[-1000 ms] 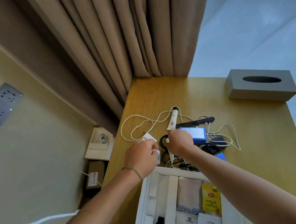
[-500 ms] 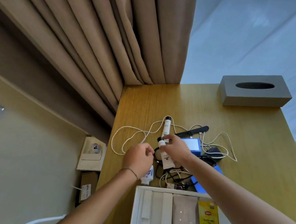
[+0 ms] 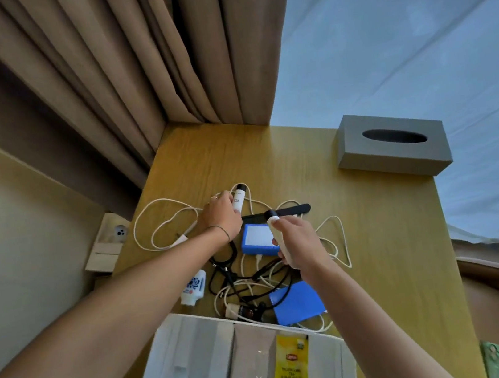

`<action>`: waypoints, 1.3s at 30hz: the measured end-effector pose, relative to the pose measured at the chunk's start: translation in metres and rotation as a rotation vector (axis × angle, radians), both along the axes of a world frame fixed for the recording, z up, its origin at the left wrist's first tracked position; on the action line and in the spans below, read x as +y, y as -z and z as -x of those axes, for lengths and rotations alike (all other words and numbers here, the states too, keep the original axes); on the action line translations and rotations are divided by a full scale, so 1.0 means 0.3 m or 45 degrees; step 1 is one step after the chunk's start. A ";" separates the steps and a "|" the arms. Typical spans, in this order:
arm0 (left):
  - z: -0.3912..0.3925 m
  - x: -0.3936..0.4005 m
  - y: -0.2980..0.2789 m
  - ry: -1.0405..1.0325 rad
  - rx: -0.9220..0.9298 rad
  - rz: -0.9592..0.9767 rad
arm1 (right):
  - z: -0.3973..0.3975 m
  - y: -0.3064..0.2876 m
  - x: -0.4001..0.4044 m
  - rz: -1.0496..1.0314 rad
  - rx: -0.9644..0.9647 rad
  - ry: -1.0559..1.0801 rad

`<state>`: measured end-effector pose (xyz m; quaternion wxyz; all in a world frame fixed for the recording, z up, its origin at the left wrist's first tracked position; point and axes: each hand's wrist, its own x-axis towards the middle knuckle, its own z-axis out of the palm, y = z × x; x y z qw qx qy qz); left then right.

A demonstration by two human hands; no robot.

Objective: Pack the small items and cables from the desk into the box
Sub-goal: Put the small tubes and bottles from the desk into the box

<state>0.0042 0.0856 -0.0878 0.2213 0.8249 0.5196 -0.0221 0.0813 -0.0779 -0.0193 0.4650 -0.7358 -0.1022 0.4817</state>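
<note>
So both hands are busy here. The right hand [image 3: 298, 243] is wrapped around a cream tube [image 3: 282, 242], cap end pointing away from the person toward the far edge of the desk [image 3: 394, 232], tail end sticking out the bottom of the fist toward the box. The left hand [image 3: 221, 217] is out at the far-left part of the cable mess, fingers curled on a white tube with a black cap [image 3: 238, 198], which lies with its long axis running roughly near-to-far, cap at the far end.

The box [image 3: 180, 338] sits at the near edge, right below both wrists, so I'd guess the right hand has the shorter trip: just pull back toward the body and drop. The white cable [image 3: 162, 221] loops around the left hand's tube, so it may snag on the lift. Blue case [image 3: 257, 239] and black cables [image 3: 231, 272] lie between hands and box, unpacked.
</note>
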 end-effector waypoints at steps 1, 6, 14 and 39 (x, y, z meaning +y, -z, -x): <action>-0.011 0.002 0.020 -0.007 0.019 -0.026 | -0.005 -0.011 -0.013 0.015 0.011 -0.005; -0.038 0.021 0.060 0.019 0.103 -0.089 | -0.025 -0.053 -0.064 0.003 0.129 -0.022; 0.023 0.052 -0.070 0.059 0.104 0.139 | 0.035 -0.116 -0.132 -0.142 0.249 -0.058; 0.737 -0.246 -0.403 -0.215 -0.892 0.774 | 0.674 0.041 -0.259 0.084 -0.471 -0.169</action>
